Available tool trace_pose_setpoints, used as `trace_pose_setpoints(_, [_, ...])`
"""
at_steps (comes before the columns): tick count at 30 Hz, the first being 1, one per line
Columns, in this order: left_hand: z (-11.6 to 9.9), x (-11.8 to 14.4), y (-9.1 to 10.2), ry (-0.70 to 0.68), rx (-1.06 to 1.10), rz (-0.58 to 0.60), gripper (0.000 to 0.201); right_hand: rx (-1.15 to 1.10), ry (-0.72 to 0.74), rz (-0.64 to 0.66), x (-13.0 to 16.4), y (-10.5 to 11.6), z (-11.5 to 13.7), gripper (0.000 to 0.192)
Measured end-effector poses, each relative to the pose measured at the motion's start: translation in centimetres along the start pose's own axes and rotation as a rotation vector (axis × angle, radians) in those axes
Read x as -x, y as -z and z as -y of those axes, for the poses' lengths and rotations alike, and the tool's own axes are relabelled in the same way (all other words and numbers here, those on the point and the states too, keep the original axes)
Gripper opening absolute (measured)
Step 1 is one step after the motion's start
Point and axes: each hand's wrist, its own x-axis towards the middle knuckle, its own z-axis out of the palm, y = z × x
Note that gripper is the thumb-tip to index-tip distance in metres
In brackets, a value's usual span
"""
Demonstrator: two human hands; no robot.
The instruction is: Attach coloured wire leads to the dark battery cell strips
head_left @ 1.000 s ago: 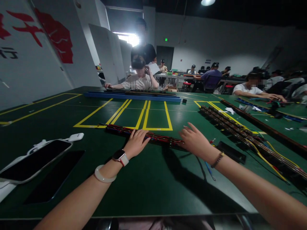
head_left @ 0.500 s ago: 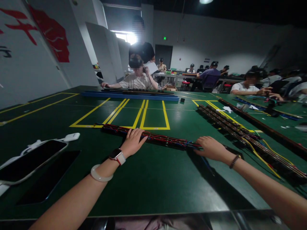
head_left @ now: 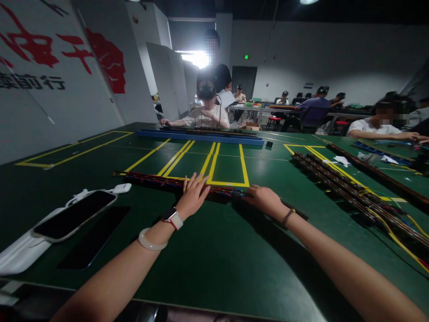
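A long, thin dark strip with red and blue wires (head_left: pixel 152 180) lies across the green table in front of me. My left hand (head_left: pixel 193 194) rests on top of its middle, fingers stretched and spread. At the strip's right end, my right hand (head_left: pixel 266 202) is closed, with its fingers curled over the wire ends. Its fingertips are partly hidden, and a dark flat piece pokes out beyond that wrist.
Yellow tape outlines (head_left: pixel 246 172) mark the table beyond the strip. Several wired strips (head_left: pixel 338 188) lie at right. A phone (head_left: pixel 77 217) and a dark flat panel (head_left: pixel 97 237) lie at left. A blue rail (head_left: pixel 201 137) stands before a seated person.
The wired strip has slid left along the table, and my right hand has moved left with it. My left hand's fingers are spread wider. The view has turned slightly left.
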Motion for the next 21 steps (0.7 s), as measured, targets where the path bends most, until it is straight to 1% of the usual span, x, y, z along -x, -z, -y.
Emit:
trace_pose_setpoints(4, [-0.2, 0.1, 0.2, -0.070, -0.011, 0.056, 0.046, 0.019, 0.091, -0.038, -1.8, -0.8, 2.3, 0.034])
trace_pose_setpoints(6, [-0.2, 0.2, 0.2, -0.094, -0.022, 0.100, 0.045, 0.002, 0.127, -0.088, -2.0, -1.1, 3.1, 0.033])
trace_pose_setpoints(8, [-0.2, 0.3, 0.1, -0.100, -0.038, 0.143, 0.045, -0.064, 0.155, -0.154, -1.8, -1.2, 3.5, 0.031])
trace_pose_setpoints(9, [-0.2, 0.3, 0.0, -0.097, -0.045, 0.158, 0.045, -0.109, 0.170, -0.188, -1.6, -1.2, 3.5, 0.033])
trace_pose_setpoints(11, [-0.1, 0.3, -0.1, -0.095, -0.053, 0.173, 0.045, -0.196, 0.200, -0.249, -1.2, -1.1, 3.5, 0.047])
trace_pose_setpoints(13, [0.1, 0.3, -0.3, -0.100, -0.053, 0.168, 0.045, -0.243, 0.218, -0.282, -0.9, -1.1, 3.3, 0.061])
trace_pose_setpoints(16, [0.3, 0.3, -0.5, -0.104, -0.053, 0.152, 0.044, -0.232, 0.243, -0.269, -0.6, -1.5, 3.5, 0.071])
trace_pose_setpoints(19, [-0.2, 0.2, 0.1, -0.095, -0.036, 0.097, 0.042, -0.229, 0.253, -0.234, -0.2, -1.5, 4.1, 0.071])
trace_pose_setpoints(21, [-1.2, 0.2, 0.8, -0.091, 0.008, 0.022, 0.038, -0.261, 0.252, -0.230, 0.1, -0.5, 4.5, 0.065])
